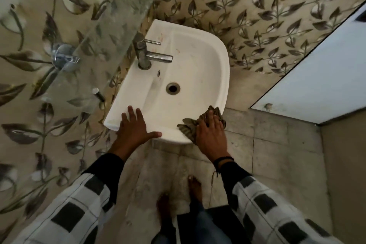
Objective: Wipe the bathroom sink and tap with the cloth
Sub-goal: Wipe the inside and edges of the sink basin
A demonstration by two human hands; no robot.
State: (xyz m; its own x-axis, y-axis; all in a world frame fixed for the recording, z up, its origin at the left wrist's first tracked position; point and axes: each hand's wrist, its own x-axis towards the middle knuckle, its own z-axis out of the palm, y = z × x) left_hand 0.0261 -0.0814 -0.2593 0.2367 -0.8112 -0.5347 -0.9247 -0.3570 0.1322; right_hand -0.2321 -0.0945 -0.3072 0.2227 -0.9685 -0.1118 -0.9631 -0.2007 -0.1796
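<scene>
A white wall-mounted sink (200, 61) fills the middle of the head view, with a drain hole (172, 88) in its bowl. A metal tap (147, 54) stands on its left side, spout over the bowl. My left hand (135, 128) rests flat with spread fingers on the sink's near left rim. My right hand (211, 131) presses a dark striped cloth (189, 127) onto the near right rim; the fingers lie over the cloth and hide most of it.
A glass shelf (103, 31) juts from the leaf-patterned wall above the tap's left. A wall valve (63, 57) sits behind it. A pale panel (320, 77) stands at right. My bare feet (195, 186) stand on the tiled floor below the sink.
</scene>
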